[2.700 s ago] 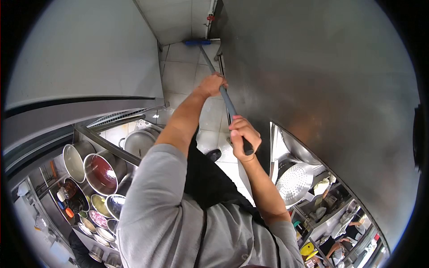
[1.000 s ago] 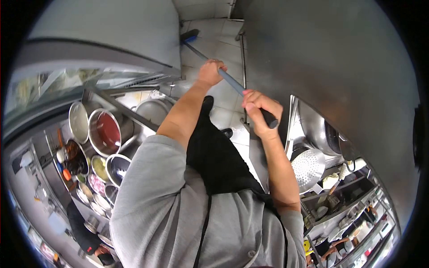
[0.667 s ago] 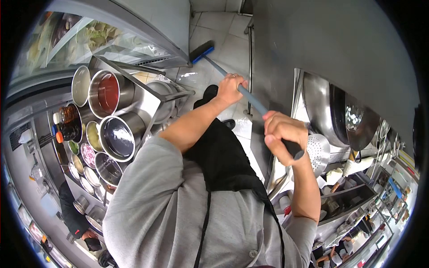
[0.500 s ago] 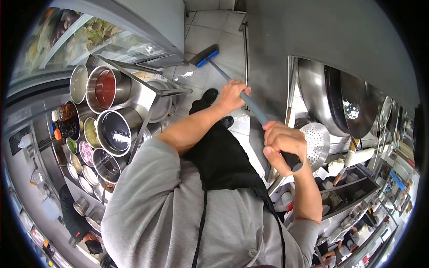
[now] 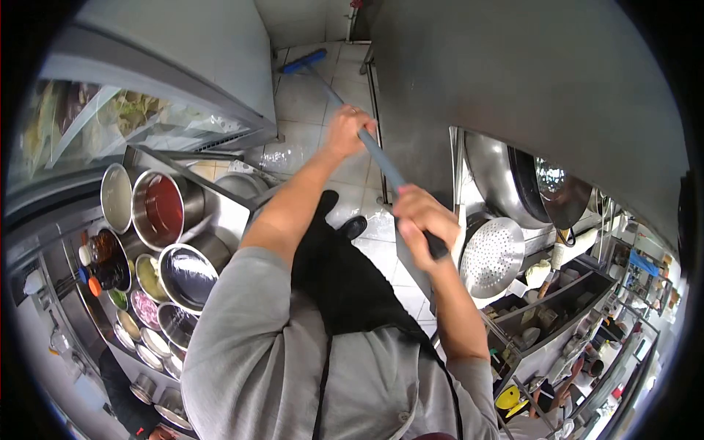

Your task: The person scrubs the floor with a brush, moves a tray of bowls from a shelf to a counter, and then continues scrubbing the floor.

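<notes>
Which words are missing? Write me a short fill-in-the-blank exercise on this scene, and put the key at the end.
1. Of the left hand and right hand on the pole, the ____ one is nearer the brush head.
2. The brush head's main colour is ____.
3. The round metal strainer is dotted with small ____.
4. The shirt is ____.

Missing words: left; blue; holes; gray.

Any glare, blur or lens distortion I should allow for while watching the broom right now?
Head view: wide-angle bending, with black corners; head view: bright glare on the floor tiles and the dark pan; head view: brush head slightly soft, while the left hand, right hand and nearer broom handle look clearer.
</notes>
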Action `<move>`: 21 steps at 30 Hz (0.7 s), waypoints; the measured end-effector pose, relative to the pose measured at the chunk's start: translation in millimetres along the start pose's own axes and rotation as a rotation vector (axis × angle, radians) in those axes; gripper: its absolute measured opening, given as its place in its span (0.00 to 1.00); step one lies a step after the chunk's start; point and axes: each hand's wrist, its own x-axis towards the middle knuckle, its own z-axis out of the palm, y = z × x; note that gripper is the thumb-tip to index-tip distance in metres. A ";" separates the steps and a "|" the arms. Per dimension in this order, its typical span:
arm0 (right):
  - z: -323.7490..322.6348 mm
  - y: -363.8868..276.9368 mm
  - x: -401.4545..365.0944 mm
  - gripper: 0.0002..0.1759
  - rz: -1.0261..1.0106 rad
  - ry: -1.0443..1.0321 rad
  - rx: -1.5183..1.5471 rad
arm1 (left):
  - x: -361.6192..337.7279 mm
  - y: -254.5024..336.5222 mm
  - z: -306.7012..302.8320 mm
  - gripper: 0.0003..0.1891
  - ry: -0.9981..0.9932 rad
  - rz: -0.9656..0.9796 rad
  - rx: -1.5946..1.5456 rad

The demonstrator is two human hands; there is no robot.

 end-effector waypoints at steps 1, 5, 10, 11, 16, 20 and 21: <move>11.5 30.8 0.0 0.11 -0.006 0.047 -0.050 | 9.7 -26.7 5.6 0.12 -0.071 -0.023 0.025; 56.4 92.8 27.4 0.11 0.066 0.226 -0.086 | 46.3 -94.8 28.0 0.16 -0.357 -0.095 0.046; 61.5 79.1 -5.7 0.11 0.126 0.351 -0.201 | 27.4 -75.4 53.9 0.17 -0.466 0.032 -0.129; 61.8 71.3 -14.4 0.11 0.147 0.353 -0.171 | 17.3 -69.9 58.2 0.17 -0.447 0.024 -0.131; 62.4 55.5 -24.8 0.11 0.221 0.420 -0.102 | 3.0 -65.4 35.1 0.19 -0.456 0.041 -0.085; 60.8 47.1 -30.2 0.13 0.207 0.305 -0.037 | -36.3 -69.9 27.6 0.16 -0.293 -0.071 -0.019; 62.2 41.3 -33.2 0.13 0.199 0.271 -0.020 | -46.7 -67.1 23.3 0.15 -0.262 -0.108 0.006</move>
